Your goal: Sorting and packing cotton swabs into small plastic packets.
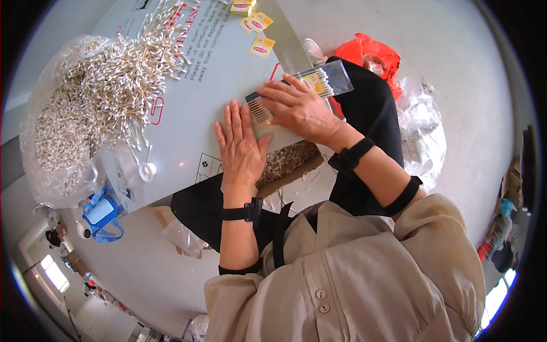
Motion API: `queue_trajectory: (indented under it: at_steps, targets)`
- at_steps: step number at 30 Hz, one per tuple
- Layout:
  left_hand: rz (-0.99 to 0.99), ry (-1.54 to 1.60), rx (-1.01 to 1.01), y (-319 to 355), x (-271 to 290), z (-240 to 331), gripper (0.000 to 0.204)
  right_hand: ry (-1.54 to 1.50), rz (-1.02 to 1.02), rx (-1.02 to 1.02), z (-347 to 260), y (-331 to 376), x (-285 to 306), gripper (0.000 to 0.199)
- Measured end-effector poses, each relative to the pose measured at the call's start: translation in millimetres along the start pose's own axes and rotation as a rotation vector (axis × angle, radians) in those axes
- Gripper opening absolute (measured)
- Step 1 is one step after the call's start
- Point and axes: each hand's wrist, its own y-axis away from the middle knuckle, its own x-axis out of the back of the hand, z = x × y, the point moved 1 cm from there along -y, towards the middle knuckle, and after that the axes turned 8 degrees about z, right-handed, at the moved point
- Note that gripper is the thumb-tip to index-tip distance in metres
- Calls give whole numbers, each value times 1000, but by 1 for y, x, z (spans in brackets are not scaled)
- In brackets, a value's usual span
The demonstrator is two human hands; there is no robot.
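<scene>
My left hand point(240, 145) lies flat, fingers together, on the grey board point(228, 74) on my lap, pressing the near end of a row of cotton swabs point(261, 114). Just to its right, my right hand point(296, 105) is spread palm-down over the same row. Its fingers reach toward a clear plastic bag of cotton swabs point(329, 80) with a yellow label that lies at the board's right edge. Neither hand grips anything.
A large heap of loose cotton swabs point(114, 74) spills from a clear sack point(45, 142) at the left. Yellow-and-red labels point(259, 34) lie at the board's far end. A small white cap point(147, 170), a blue object point(102, 214), an orange bag point(370, 54) and clear bags point(424, 137) surround me.
</scene>
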Motion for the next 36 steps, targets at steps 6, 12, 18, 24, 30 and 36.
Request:
queue_trajectory:
  at_steps: [6,12,18,24,30,36]
  targets:
    - [-10,-21,23,2,0,0,75,266,-1,-318,22,28,44,73]
    - [-4,-30,23,0,-3,1,75,277,-85,-280,36,46,30,81]
    - [21,-16,87,-11,-13,19,79,252,-85,-276,38,47,30,82]
    - [40,-7,119,-22,-22,39,78,204,-65,-292,39,48,29,81]
    - [58,-14,109,-29,-28,60,80,176,-77,-296,40,48,29,84]
    - [39,-4,90,-30,-29,66,83,144,-22,-296,40,49,27,84]
